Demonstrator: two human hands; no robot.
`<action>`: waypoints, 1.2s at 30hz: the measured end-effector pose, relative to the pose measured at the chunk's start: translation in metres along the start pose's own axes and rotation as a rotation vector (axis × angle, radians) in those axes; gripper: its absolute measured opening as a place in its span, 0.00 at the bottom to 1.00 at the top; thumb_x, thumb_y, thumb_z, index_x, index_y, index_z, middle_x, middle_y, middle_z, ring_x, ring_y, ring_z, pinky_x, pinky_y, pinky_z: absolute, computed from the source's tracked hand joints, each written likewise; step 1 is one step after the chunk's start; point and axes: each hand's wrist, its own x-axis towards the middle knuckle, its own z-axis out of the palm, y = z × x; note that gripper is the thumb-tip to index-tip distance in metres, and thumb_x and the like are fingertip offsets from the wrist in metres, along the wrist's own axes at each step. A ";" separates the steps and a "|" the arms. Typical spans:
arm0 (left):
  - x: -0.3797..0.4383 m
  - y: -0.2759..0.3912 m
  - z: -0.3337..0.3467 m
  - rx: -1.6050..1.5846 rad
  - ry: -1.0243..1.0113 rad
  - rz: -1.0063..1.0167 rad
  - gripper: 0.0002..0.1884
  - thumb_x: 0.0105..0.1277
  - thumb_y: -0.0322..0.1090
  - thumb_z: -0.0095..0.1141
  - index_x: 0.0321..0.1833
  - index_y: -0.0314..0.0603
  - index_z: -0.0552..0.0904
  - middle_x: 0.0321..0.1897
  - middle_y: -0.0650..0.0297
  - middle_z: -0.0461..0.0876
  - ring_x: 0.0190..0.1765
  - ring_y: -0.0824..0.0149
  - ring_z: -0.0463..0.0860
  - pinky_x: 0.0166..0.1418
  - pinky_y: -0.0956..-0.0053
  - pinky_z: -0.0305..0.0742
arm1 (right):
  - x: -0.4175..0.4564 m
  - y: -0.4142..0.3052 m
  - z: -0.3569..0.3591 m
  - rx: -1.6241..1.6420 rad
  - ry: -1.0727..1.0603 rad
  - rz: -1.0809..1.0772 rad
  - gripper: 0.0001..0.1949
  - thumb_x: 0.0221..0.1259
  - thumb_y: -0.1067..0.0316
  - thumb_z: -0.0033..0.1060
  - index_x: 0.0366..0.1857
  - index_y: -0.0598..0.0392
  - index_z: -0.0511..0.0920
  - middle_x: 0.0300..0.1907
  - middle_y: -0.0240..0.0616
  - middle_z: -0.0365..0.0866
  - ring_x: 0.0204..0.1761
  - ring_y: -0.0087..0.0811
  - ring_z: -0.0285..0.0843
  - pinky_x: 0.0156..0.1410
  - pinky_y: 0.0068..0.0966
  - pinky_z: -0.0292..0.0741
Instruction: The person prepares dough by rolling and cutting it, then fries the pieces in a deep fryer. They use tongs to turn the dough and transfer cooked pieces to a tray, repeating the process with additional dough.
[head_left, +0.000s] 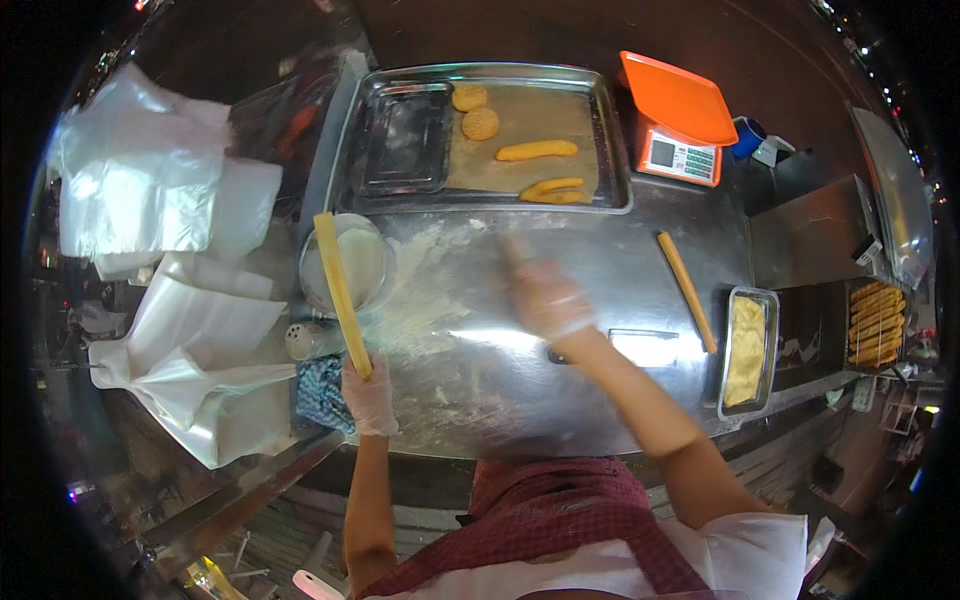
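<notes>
My left hand (369, 395), in a clear plastic glove, grips the lower end of a long flat yellow strip (343, 300), probably wood. The strip stands tilted across the rim of a round bowl of white powder (364, 259). Over the middle of the steel worktop (450, 409) is my gloved right hand (551, 292), blurred. Something narrow and brownish extends from its fingers; whether that is a held thing cannot be told. White flour (420, 300) is scattered between the hands. A wooden rolling pin (687, 292) lies to the right, beside a metal pan of pale dough (745, 352).
A large metal tray (619, 150) at the back holds round and long golden pastries. An orange scale (679, 112) stands right of it. Plastic bags (142, 172) hang at left, near a shaker (305, 341) and a patterned cloth (322, 394). Fried sticks (876, 324) sit far right.
</notes>
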 end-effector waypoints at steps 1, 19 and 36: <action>0.008 0.002 -0.001 0.039 0.066 -0.002 0.12 0.71 0.29 0.65 0.52 0.41 0.77 0.36 0.69 0.77 0.38 0.76 0.76 0.43 0.79 0.75 | -0.008 0.033 -0.007 -0.053 0.003 0.038 0.20 0.74 0.52 0.54 0.62 0.53 0.77 0.51 0.56 0.82 0.53 0.50 0.83 0.58 0.46 0.82; 0.049 -0.011 0.007 0.146 0.155 0.167 0.22 0.70 0.30 0.67 0.63 0.38 0.73 0.39 0.64 0.78 0.38 0.71 0.76 0.44 0.73 0.77 | 0.029 -0.044 0.016 0.089 -0.094 0.004 0.14 0.74 0.59 0.56 0.51 0.53 0.86 0.70 0.47 0.76 0.72 0.44 0.77 0.75 0.43 0.77; 0.100 0.031 0.042 -0.451 0.228 -0.399 0.16 0.69 0.35 0.64 0.52 0.34 0.75 0.36 0.55 0.88 0.25 0.72 0.80 0.26 0.78 0.71 | 0.012 -0.050 -0.011 -0.047 -0.064 0.272 0.16 0.76 0.56 0.44 0.52 0.50 0.83 0.57 0.50 0.81 0.58 0.55 0.81 0.60 0.47 0.82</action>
